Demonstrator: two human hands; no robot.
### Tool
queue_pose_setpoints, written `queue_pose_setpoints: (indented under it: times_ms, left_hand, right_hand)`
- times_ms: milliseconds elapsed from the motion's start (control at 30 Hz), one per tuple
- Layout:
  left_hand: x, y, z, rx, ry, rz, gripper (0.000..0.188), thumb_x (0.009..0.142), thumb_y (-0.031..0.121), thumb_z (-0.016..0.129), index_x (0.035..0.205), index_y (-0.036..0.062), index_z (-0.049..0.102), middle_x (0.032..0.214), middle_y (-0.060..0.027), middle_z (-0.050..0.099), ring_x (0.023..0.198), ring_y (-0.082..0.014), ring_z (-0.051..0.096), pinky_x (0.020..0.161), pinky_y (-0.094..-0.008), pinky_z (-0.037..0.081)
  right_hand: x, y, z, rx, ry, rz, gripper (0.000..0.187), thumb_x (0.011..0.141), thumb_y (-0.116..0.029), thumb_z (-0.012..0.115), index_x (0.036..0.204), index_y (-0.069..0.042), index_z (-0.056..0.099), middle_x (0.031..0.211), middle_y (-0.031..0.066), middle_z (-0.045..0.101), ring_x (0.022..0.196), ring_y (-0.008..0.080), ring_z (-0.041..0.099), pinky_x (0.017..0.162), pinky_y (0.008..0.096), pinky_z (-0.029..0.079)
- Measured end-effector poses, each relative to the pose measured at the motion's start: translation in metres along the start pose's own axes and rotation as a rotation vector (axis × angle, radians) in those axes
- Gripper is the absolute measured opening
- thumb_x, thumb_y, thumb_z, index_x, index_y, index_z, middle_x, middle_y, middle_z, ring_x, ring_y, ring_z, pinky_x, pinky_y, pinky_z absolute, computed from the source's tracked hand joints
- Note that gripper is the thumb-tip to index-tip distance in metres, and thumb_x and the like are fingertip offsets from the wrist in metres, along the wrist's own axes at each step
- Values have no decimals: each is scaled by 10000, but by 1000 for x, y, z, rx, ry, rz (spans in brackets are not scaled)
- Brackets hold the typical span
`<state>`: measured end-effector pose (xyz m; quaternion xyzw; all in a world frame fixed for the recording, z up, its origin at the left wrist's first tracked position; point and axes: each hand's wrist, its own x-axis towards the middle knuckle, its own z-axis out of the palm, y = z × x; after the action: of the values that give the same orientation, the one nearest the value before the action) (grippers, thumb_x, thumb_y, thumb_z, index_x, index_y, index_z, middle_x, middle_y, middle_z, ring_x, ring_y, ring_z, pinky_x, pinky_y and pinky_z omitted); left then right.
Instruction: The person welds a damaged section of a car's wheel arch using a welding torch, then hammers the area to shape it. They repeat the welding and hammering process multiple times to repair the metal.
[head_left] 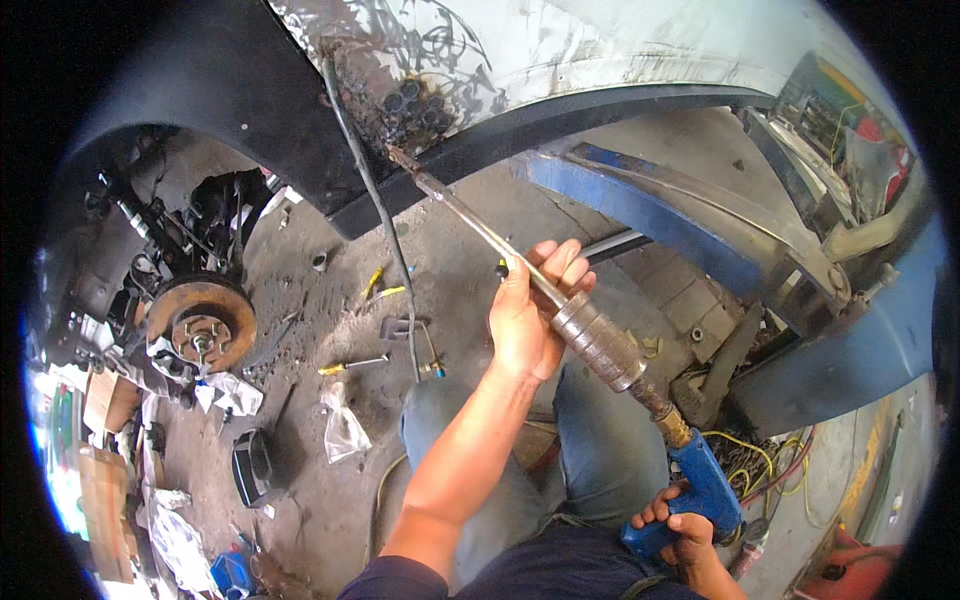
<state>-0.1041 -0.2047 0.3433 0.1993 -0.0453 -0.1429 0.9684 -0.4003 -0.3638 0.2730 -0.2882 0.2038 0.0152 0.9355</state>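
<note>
A slide hammer (600,342) with a long steel rod and a blue pistol-shaped handle (708,480) slants from lower right to upper left. My left hand (528,325) is closed round the rod just ahead of the cylindrical weight. My right hand (682,528) grips the blue handle. The rod's tip reaches the lower edge of a white car panel (600,45), beside a scorched, bare patch with several dark round marks (415,105). Whether the tip touches the metal I cannot tell. A dark cable (372,190) hangs down from that patch.
At left, a rusty brake disc (205,325) shows in the open wheel arch. A blue lift arm (650,205) extends under the sill at right. On the floor lie a yellow-handled screwdriver (350,366), a plastic bag (344,425), a black box-shaped part (255,468) and tangled yellow hoses (765,460).
</note>
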Motion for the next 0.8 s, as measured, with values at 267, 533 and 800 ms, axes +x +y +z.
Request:
queue_pose_setpoints:
  times_ms: [267,533,800]
  left_hand:
    - [2,-11,2,182,220,142,236,1014,314,525,970,82,531,784,-18,538,651,-129,514,734,-397,535]
    - [6,-12,6,228,259,128,199,1015,313,528,950,125,534,732,22,489,601,-98,455,697,-369,512]
    - [6,-13,4,253,278,122,187,1017,301,527,948,127,529,733,22,490,602,-100,455,688,-371,509]
  right_hand:
    - [4,1,-9,35,-14,82,412,692,-65,675,1088,-53,562,832,108,595,849,281,594,877,504,462]
    - [13,1,-14,89,-42,83,378,720,-45,643,1092,-63,578,850,105,612,854,278,613,877,515,459]
    - [13,3,-17,95,-42,104,385,720,-51,638,1099,-71,575,853,99,611,862,272,603,883,511,453]
